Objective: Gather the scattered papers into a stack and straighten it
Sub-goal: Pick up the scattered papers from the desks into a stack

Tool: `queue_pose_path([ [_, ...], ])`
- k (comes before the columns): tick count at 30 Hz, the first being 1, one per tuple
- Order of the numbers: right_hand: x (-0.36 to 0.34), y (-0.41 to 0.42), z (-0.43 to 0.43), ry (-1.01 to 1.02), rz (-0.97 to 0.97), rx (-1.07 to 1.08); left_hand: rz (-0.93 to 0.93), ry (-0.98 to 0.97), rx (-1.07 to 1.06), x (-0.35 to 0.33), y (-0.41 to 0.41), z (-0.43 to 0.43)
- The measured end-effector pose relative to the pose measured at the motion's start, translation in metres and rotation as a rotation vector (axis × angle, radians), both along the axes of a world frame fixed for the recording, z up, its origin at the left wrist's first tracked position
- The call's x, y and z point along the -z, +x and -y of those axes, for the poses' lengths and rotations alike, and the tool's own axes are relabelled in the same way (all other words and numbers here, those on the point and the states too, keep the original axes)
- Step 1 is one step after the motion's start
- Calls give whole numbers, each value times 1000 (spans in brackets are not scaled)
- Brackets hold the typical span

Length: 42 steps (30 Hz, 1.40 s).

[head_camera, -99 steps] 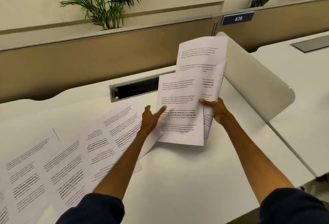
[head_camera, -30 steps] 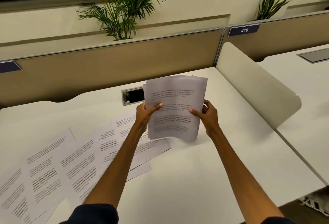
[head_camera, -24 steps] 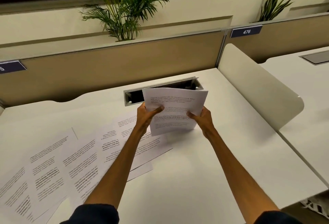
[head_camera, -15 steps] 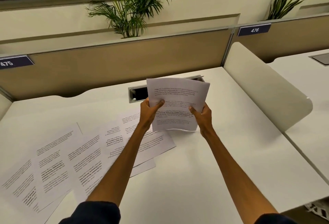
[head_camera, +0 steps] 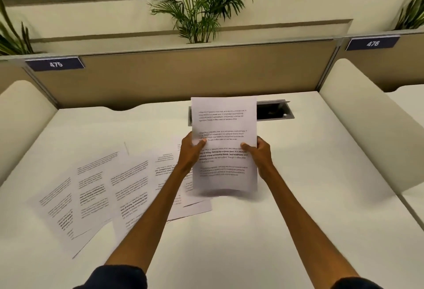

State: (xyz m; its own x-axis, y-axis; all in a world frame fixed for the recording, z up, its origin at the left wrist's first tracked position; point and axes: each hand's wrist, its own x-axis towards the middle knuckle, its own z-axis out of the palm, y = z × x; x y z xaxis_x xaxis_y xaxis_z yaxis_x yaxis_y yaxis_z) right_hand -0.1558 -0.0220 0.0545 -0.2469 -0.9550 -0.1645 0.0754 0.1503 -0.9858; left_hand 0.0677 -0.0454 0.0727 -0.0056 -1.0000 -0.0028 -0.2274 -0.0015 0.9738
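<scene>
A stack of printed white papers stands upright over the middle of the white desk, its lower edge blurred just above the desk top. My left hand grips the stack's left edge, thumb on the front sheet. My right hand grips the right edge the same way. Several loose printed sheets lie overlapping and fanned out on the desk to the left, partly under my left forearm.
A rectangular cable opening sits in the desk behind the stack. Rounded cream side dividers flank the desk on both sides. A tan back partition carries labels 475 and 476, with potted palms beyond it.
The held stack has gone from tilted and fanned to squared and upright between both hands, bobbing down toward the desk and up again. The view has shifted so the desk sits more centred.
</scene>
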Motion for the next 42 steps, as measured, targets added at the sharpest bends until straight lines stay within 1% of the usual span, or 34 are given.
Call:
queue_pose_path([
  [1,1,6,1,39,14,-47,5,16,-28,4,11,-4],
  [4,7,24,4,159,-31,-136,-4,101,-134,18,46,-17],
  [6,16,38,4,241,-81,-146,12,133,-203,26,72,-27],
  [7,21,42,4,272,-152,-127,9,145,-233,30,85,-32],
  [10,36,55,5,393,-559,-145,-25,183,-331,37,125,-44],
  [12,41,66,2,482,-764,-172,-70,215,-411,40,151,-51],
  [15,47,90,0,530,-935,-186,-152,275,-527,44,186,-62],
  [17,51,104,-1,530,-1034,-151,-214,291,-589,46,208,-66],
  [19,54,122,-1,529,-1097,-127,-248,299,-624,47,231,-70],
  [22,56,153,-1,568,-1095,-131,-256,310,-645,46,263,-74],
  [25,56,185,-2,636,-1054,-82,-257,307,-647,45,290,-70],
  [31,48,224,2,752,-1053,-53,-239,291,-612,44,320,-58],
  [35,49,237,1,728,-904,-21,-228,298,-574,45,326,-50],
  [37,48,240,2,721,-874,-22,-231,299,-553,44,326,-46],
  [40,47,245,2,682,-896,-17,-225,307,-536,44,325,-42],
  [42,46,250,1,682,-949,-5,-229,306,-531,45,324,-40],
])
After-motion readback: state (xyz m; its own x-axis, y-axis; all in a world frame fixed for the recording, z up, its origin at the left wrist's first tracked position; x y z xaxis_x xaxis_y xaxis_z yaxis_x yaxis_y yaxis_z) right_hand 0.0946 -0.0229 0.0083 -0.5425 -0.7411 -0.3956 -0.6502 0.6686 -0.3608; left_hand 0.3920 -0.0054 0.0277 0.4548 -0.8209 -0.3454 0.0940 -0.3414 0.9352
